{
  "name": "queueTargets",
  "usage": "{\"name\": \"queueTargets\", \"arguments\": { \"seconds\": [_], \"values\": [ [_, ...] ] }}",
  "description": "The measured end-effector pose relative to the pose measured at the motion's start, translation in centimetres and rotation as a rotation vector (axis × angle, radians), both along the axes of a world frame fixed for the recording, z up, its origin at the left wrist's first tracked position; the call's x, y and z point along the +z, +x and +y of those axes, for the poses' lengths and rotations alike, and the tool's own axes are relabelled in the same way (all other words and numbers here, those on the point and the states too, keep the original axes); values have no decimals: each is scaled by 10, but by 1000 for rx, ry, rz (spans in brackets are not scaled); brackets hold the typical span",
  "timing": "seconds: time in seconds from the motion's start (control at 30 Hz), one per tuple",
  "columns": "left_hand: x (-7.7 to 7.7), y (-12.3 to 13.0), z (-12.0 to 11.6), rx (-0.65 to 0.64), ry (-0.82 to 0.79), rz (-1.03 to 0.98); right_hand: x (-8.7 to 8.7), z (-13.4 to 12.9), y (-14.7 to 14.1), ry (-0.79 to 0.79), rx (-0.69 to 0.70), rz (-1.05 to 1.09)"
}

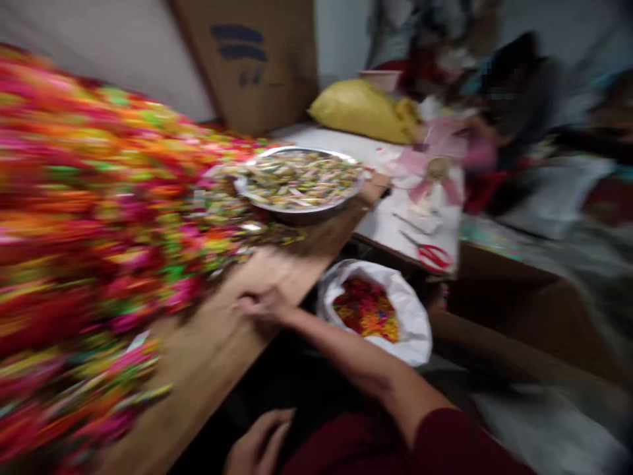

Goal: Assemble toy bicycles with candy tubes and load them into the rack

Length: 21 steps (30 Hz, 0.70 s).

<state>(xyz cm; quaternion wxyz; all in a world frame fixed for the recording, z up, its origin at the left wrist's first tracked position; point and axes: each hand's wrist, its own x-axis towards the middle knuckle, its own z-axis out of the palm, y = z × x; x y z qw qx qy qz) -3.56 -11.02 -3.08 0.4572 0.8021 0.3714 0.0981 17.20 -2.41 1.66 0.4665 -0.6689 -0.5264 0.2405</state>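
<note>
My right hand is over the bare wooden edge of the table, its fingers curled together in a pinch; whatever they hold is too small and blurred to name. Lower down, my left hand is near my lap, below the table edge, partly cut off by the frame; motion blur hides how its fingers are set. A large heap of bright coloured pieces covers the left of the table. Beyond my right hand stands a round metal tray full of small wrapped pieces.
An open white sack with red and yellow pieces stands below the table edge. Behind are a cardboard box, a yellow sack and red-handled scissors on a white table. Another person sits at the back right.
</note>
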Motion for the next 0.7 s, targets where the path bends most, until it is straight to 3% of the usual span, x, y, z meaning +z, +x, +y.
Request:
{"name": "queueTargets", "arguments": {
  "seconds": [0.07,0.2,0.27,0.4,0.53,0.6,0.7],
  "values": [
    [-2,-18,-3,44,-98,-45,-13,9,-3,36,-10,62],
    [-3,-22,-3,157,-179,-33,-59,31,-8,124,15,112],
    [8,-22,-9,124,-195,-118,-73,33,-6,149,28,116],
    [49,-25,-7,105,-158,-208,-82,28,0,158,31,93],
    [77,-31,53,394,147,-104,-83,29,1,157,39,58],
    [78,-29,95,508,306,-12,-84,29,0,155,48,36],
    [69,-10,154,507,474,137,-85,25,-1,144,51,-13]
  ]
}}
